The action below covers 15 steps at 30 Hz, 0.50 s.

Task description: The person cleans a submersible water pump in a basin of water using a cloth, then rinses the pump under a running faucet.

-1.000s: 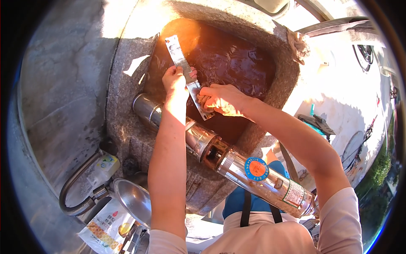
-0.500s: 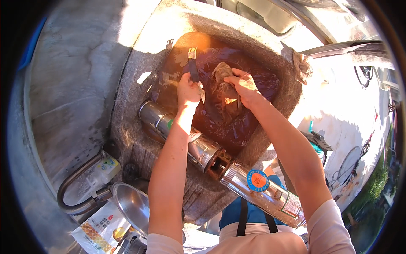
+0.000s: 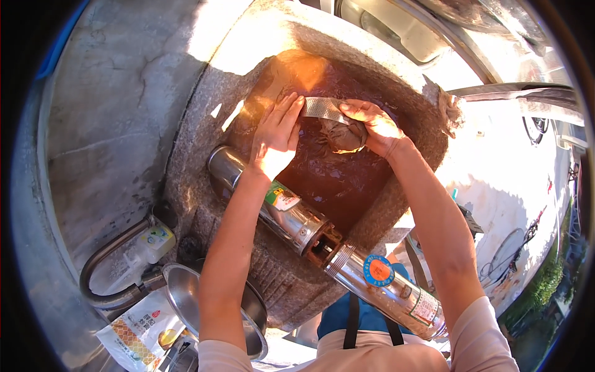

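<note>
Over the stone basin [image 3: 365, 51], a person is working with two bare hands above reddish-brown water [image 3: 347, 189] that is filling its hollow. A perforated metal strip [image 3: 323, 108] is stretching between the hands, over the middle of the basin, its pitted face catching the light. The left hand [image 3: 276, 137] is lying toward the basin's left side, its fingers straight and close together, their tips meeting the strip's left end; the hand is hiding what is beneath it, so I cannot tell whether that grip is pinching anything. The right hand [image 3: 375, 127] is reaching over the basin's right half, its thumb resting on the strip's right end, its grip pinching a wet brown cloth [image 3: 343, 137] that is bunching just below the strip, over the water.

Across the basin's near edge a shiny metal cylinder [image 3: 288, 214] is lying aslant, running from the basin's left side down toward the person's lap. A notched opening [image 3: 321, 247] is showing rusty parts midway along it, and a round blue-and-orange sticker [image 3: 379, 270] is sitting on its nearer half. Below and left of the basin, a steel bowl [image 3: 183, 296] is leaning partly behind the left forearm [image 3: 226, 266], with a white packet [image 3: 142, 332] lying beside it. A bent metal pipe [image 3: 93, 270] is curving around a pale bottle [image 3: 155, 243] there. At the basin's far right corner a crumpled rag [image 3: 450, 113] is hanging.
</note>
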Available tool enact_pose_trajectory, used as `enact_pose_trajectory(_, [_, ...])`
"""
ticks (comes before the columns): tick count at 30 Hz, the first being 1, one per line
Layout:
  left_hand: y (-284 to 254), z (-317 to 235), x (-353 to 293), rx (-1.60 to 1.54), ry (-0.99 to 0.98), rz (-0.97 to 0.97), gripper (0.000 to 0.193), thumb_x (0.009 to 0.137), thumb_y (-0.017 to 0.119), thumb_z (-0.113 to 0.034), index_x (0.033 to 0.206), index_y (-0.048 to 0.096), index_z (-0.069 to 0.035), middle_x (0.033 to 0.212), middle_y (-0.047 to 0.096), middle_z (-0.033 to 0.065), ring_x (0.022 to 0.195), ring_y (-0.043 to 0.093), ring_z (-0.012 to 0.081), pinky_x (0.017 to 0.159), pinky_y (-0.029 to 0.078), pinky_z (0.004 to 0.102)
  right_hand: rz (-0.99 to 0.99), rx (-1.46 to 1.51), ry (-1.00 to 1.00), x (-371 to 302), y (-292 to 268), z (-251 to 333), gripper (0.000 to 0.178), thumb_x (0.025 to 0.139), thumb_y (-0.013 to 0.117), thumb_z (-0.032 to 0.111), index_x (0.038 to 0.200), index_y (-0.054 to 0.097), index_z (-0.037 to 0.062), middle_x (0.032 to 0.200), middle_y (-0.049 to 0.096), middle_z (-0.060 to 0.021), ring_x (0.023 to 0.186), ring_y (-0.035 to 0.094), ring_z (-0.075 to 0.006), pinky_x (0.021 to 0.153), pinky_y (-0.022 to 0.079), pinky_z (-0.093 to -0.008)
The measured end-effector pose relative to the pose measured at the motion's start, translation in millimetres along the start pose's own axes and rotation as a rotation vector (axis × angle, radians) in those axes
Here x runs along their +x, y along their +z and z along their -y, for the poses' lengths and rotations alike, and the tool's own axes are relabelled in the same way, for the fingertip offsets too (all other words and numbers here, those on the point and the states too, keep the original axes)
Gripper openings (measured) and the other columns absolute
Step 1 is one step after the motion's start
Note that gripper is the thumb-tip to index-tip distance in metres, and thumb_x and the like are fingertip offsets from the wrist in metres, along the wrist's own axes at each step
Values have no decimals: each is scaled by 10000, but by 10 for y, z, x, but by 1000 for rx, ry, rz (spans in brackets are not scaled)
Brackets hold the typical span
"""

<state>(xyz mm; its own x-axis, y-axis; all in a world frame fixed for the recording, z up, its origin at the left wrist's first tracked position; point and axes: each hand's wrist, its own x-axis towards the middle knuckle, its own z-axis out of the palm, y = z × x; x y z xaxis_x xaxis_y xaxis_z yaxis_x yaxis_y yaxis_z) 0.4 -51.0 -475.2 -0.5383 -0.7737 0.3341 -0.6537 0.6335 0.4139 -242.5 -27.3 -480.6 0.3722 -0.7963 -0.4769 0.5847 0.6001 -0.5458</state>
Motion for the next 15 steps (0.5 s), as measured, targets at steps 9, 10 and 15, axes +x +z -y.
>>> enact_pose_trajectory(9, [-36,410,74,-712,-629,501,394,708,848,-87,995,593,1,906,588,13,830,553,100,745,467,261,-301,76,82,179,-223,-14,480,904,681,411,1140,624,-3,1046,690,-118,935,668,-206,840,552,-352])
enact_pose_trajectory(10, [16,379,97,-720,-618,502,394,708,848,-87,995,593,1,906,588,13,830,553,100,745,467,261,-531,54,-11,207,-248,-12,508,881,705,376,1152,603,-40,1069,681,-140,988,653,-226,856,542,-374])
enact_pose_trajectory(15, [46,198,-17,-588,-632,286,382,703,854,-142,954,604,-1,784,614,29,660,523,112,619,465,280,-911,-1327,-67,203,-332,-514,546,771,671,173,1299,554,96,1385,447,-245,1112,588,-409,927,498,-438])
